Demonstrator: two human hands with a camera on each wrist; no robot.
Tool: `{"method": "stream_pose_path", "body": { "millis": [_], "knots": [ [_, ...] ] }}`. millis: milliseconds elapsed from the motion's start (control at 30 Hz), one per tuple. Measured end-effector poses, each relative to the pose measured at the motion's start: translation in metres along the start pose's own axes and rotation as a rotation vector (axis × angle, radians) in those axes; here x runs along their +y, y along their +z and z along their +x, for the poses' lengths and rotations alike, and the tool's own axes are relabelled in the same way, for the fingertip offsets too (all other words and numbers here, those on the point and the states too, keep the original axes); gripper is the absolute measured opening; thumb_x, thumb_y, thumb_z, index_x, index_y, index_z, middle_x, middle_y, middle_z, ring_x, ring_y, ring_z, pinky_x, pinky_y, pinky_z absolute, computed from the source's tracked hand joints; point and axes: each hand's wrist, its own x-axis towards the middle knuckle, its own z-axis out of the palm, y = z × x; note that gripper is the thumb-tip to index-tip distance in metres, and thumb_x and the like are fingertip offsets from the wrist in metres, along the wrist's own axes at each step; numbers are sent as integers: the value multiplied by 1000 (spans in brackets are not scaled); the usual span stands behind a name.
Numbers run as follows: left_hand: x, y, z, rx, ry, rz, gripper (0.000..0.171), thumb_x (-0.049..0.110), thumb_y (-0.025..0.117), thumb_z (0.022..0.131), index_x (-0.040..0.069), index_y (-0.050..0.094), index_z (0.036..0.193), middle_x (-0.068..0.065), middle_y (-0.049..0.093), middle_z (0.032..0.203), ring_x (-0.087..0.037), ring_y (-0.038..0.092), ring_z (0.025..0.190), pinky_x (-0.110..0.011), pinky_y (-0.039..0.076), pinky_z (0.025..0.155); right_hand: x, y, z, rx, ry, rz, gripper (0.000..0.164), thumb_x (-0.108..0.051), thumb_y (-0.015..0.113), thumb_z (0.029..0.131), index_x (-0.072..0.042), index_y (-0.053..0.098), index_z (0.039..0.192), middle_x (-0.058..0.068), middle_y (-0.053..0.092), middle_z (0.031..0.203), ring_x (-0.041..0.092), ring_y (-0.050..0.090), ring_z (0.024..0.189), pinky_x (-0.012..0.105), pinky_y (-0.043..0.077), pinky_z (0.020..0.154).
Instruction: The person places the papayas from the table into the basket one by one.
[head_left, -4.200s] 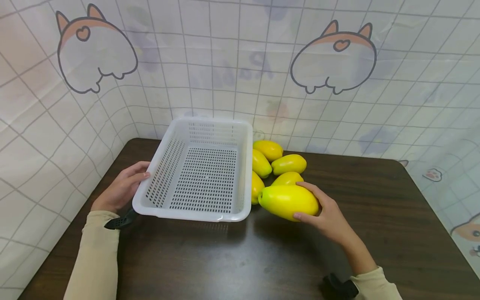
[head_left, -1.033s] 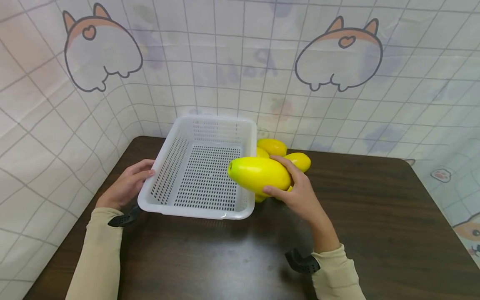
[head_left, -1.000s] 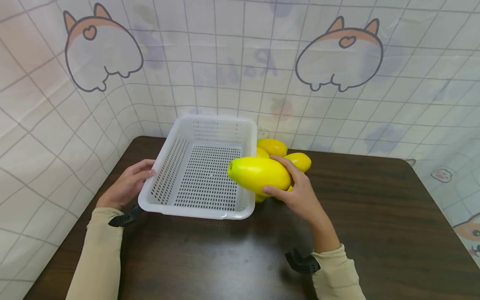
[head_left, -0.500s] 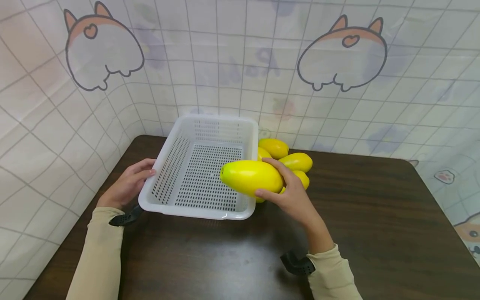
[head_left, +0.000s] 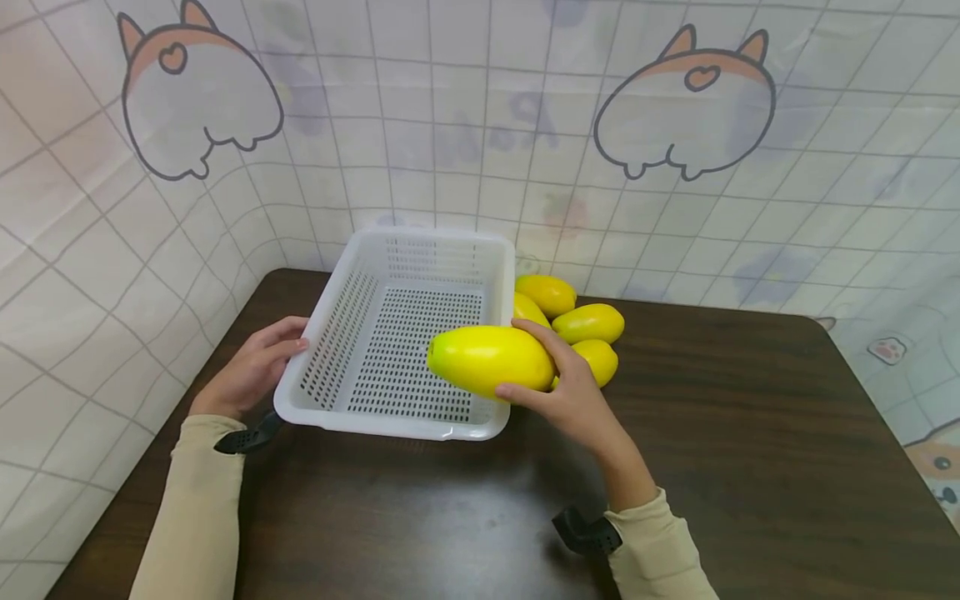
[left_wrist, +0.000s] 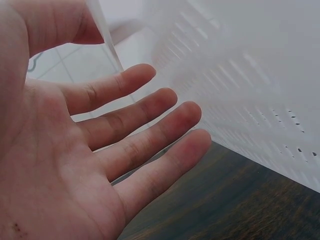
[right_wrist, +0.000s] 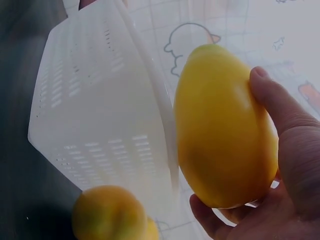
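Note:
My right hand (head_left: 566, 383) grips a large yellow papaya (head_left: 487, 358) with a green tip, thumb on the near side and fingers round the far side. The papaya is held above the right rim of a white perforated plastic basket (head_left: 412, 427), its green end over the inside. In the right wrist view the papaya (right_wrist: 225, 125) overlaps the basket's rim. My left hand (head_left: 251, 371) holds the basket's left rim, thumb over the edge. The left wrist view shows its fingers (left_wrist: 145, 145) lying straight along the outside of the basket wall (left_wrist: 250, 85).
Several more yellow papayas (head_left: 588, 323) lie on the dark wooden table (head_left: 712, 433) right of the basket, partly behind the right hand. A patterned white cloth (head_left: 450, 125) hangs behind the table and along its left side.
My right hand has carried the papaya from right of the basket leftward over its right rim, lowering slightly in the last second. The left hand keeps its hold on the rim.

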Motion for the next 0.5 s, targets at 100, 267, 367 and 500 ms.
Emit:
{"method": "stream_pose_path", "body": {
  "millis": [100, 267, 367, 500],
  "knots": [
    [0, 0, 1, 9, -8, 12, 38, 20, 45, 102, 13, 43, 139, 0, 54, 125, -17, 65, 105, -37, 56, 86, -1, 2, 0, -9, -24, 8, 71, -32, 78, 80, -34, 42, 141, 0, 50, 136, 24, 50, 110, 42, 46, 90],
    [0, 0, 1, 15, -11, 28, 38, 22, 46, 102, 14, 43, 139, 0, 54, 126, -17, 65, 105, -38, 56, 86, 0, 4, 1, -25, -78, 0, 71, -28, 75, 81, -32, 41, 142, -2, 47, 141, 23, 49, 113, 44, 45, 93],
    [1, 1, 1, 17, -11, 31, 38, 22, 46, 102, 14, 43, 139, 0, 54, 126, -17, 65, 105, -39, 56, 86, 0, 5, 1, -32, -104, -10, 71, -28, 74, 81, -32, 41, 143, -4, 45, 144, 22, 48, 116, 46, 44, 96],
    [1, 2, 1, 20, -14, 30, 38, 22, 47, 102, 15, 44, 139, 1, 54, 126, -17, 65, 105, -38, 56, 86, 1, 6, 1, -57, -141, -3, 69, -24, 71, 83, -27, 41, 145, -3, 44, 146, 21, 46, 120, 49, 42, 100]
  ]
}}
